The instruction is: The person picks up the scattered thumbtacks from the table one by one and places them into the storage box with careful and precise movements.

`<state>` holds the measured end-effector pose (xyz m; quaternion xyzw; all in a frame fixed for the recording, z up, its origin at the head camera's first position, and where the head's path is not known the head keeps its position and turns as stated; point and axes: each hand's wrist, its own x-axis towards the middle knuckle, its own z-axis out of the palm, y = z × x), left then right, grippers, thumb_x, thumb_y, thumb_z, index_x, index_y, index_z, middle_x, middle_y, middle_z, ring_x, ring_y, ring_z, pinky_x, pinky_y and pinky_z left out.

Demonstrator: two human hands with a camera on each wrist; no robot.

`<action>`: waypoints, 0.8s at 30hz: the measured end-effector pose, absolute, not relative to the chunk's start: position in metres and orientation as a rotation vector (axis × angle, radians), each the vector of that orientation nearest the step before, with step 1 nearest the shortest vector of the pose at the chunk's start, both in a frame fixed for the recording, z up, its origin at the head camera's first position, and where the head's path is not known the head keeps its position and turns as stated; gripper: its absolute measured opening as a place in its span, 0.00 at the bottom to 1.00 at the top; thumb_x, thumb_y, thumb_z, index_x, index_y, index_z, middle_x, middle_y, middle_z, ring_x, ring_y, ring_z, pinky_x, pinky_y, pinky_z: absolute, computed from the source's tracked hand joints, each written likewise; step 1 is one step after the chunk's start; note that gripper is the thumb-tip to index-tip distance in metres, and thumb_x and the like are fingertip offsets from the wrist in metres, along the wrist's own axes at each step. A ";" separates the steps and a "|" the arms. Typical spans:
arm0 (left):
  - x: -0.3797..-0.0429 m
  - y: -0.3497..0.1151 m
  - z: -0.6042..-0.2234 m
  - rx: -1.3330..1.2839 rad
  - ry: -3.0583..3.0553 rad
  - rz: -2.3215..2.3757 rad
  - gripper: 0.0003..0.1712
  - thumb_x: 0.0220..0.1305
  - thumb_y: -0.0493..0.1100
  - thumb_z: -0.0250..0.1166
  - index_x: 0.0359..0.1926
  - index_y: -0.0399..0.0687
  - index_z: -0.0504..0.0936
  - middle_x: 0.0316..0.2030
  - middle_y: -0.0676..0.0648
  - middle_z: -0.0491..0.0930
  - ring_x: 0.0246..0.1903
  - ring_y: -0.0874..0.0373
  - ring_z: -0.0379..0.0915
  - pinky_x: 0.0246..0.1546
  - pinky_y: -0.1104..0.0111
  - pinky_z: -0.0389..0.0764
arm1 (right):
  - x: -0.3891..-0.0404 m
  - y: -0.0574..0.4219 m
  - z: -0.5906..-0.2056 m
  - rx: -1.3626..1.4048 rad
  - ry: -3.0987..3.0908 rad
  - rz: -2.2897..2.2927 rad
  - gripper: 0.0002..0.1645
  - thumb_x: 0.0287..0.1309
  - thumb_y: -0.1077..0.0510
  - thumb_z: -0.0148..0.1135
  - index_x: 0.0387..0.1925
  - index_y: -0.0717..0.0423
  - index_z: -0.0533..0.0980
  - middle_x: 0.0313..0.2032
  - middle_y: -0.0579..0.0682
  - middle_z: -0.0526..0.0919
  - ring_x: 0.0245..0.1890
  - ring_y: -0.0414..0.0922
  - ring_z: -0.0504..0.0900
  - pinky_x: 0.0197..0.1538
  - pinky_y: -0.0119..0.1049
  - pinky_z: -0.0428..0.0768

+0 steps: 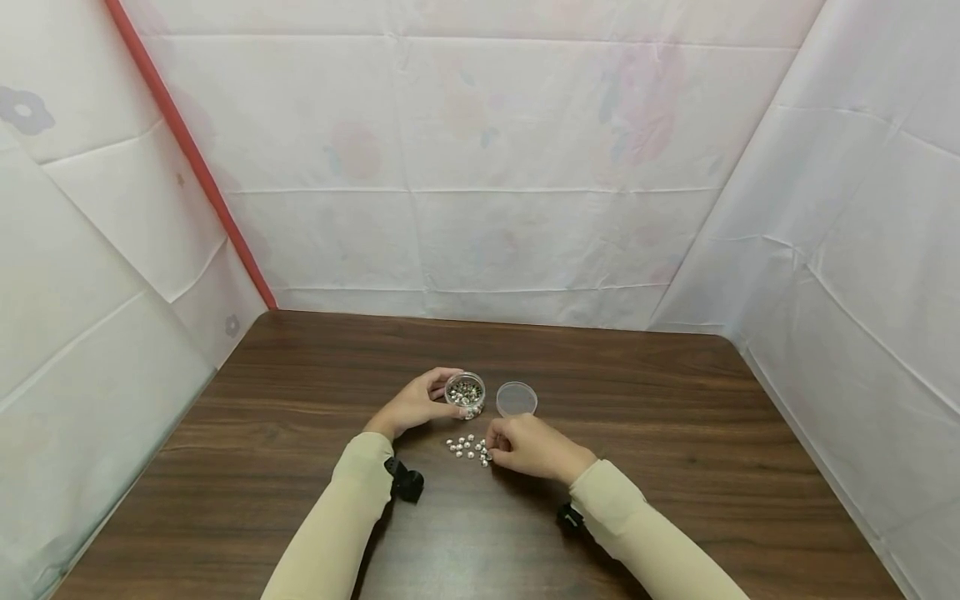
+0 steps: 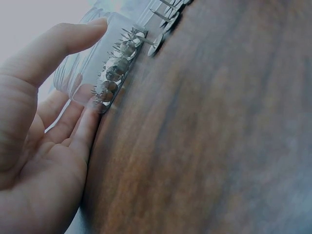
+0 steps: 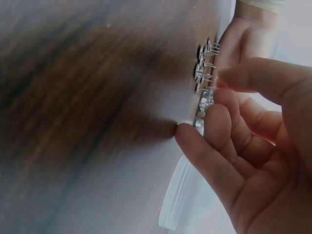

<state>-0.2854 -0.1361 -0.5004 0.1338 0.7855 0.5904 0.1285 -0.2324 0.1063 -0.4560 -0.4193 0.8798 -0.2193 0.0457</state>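
Observation:
My left hand (image 1: pixel 414 406) grips a small clear round jar (image 1: pixel 482 405), thumb on the near side and fingers behind. Silvery thumbtacks (image 2: pixel 114 68) lie in it, points sticking up along the bottom in the left wrist view. A loose group of thumbtacks (image 1: pixel 460 448) lies on the table in front of the jar, most with heads down and points up. My right hand (image 1: pixel 536 447) is at the right end of this group, thumb and forefinger curled close together beside the tacks; I cannot tell whether one is between them.
A clear round lid (image 1: pixel 517 399) lies flat on the dark wood table (image 1: pixel 637 392), right of the jar and just behind my right hand. White patterned cloth (image 1: pixel 480 167) hangs behind the table and along both sides. A red strip (image 1: pixel 191 154) runs down the left corner.

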 end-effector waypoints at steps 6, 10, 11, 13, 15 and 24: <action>-0.283 -0.135 -0.493 0.406 2.250 1.708 0.43 0.45 0.46 0.76 0.63 0.55 0.67 0.62 0.44 0.67 0.63 0.49 0.56 0.64 0.48 0.62 | -0.230 0.106 -0.455 -1.275 2.713 -0.620 0.03 0.52 0.59 0.63 0.28 0.48 0.77 0.19 0.36 0.72 0.20 0.30 0.69 0.23 0.23 0.71; -0.274 -0.135 -0.475 0.418 2.236 1.685 0.43 0.48 0.43 0.74 0.65 0.49 0.65 0.63 0.41 0.65 0.64 0.47 0.54 0.64 0.48 0.61 | -0.229 0.105 -0.457 -1.280 2.736 -0.569 0.03 0.51 0.58 0.64 0.28 0.47 0.77 0.18 0.35 0.71 0.19 0.30 0.68 0.23 0.23 0.70; -0.272 -0.134 -0.471 0.418 2.234 1.682 0.43 0.48 0.43 0.74 0.65 0.49 0.65 0.63 0.40 0.65 0.64 0.47 0.55 0.64 0.48 0.61 | -0.229 0.105 -0.458 -1.284 2.743 -0.560 0.03 0.51 0.58 0.64 0.28 0.47 0.77 0.18 0.35 0.71 0.19 0.29 0.68 0.23 0.23 0.70; -0.270 -0.134 -0.468 0.418 2.231 1.688 0.43 0.48 0.43 0.74 0.65 0.49 0.65 0.63 0.41 0.65 0.64 0.47 0.55 0.64 0.49 0.61 | -0.229 0.105 -0.459 -1.292 2.749 -0.550 0.03 0.50 0.58 0.65 0.28 0.47 0.77 0.18 0.35 0.71 0.19 0.29 0.68 0.22 0.23 0.69; -0.270 -0.134 -0.469 0.412 2.227 1.693 0.43 0.47 0.43 0.74 0.64 0.49 0.65 0.63 0.42 0.65 0.64 0.48 0.55 0.64 0.50 0.62 | -0.229 0.105 -0.460 -1.304 2.760 -0.532 0.03 0.49 0.58 0.65 0.28 0.48 0.77 0.18 0.35 0.71 0.19 0.29 0.68 0.22 0.23 0.70; -0.271 -0.134 -0.471 0.429 2.236 1.693 0.42 0.48 0.43 0.74 0.65 0.48 0.65 0.63 0.42 0.65 0.63 0.48 0.55 0.64 0.50 0.62 | -0.227 0.104 -0.461 -1.326 2.790 -0.473 0.04 0.49 0.58 0.65 0.27 0.48 0.76 0.19 0.38 0.73 0.19 0.30 0.67 0.22 0.25 0.69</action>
